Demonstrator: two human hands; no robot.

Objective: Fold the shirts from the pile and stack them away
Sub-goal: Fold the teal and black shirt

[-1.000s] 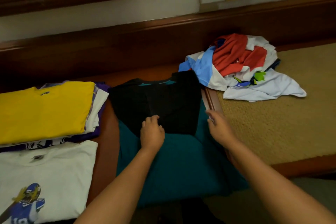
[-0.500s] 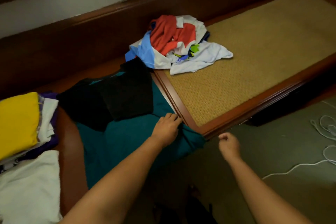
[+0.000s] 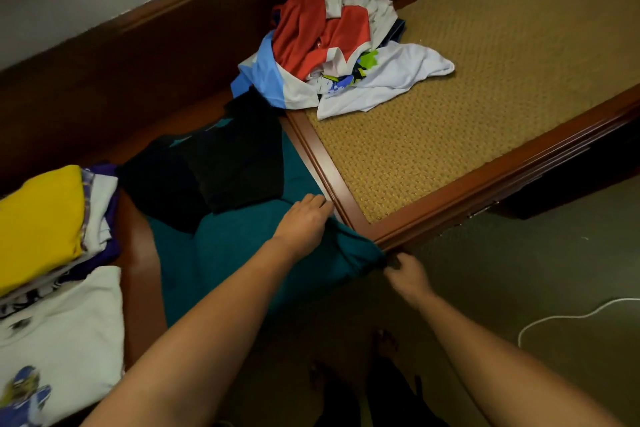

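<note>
Here, in the head view, a long wooden counter [image 3: 433, 218] with a woven tan inset runs along a dark wood-panelled wall above greenish carpet, where a white cord [image 3: 568, 319] lies. The teal shirt [image 3: 225, 253] is spread on the counter's left section, its long axis running from the wall toward the person, black sleeves folded across its far end and its near hem hanging over the front edge. The left hand [image 3: 304, 218] rests flat on its right side, fingers straight. The right hand [image 3: 403, 270] pinches the hanging right corner. A rumpled shirt pile [image 3: 332, 52] sits on the inset; a folded stack [image 3: 45, 229] lies far left.
</note>
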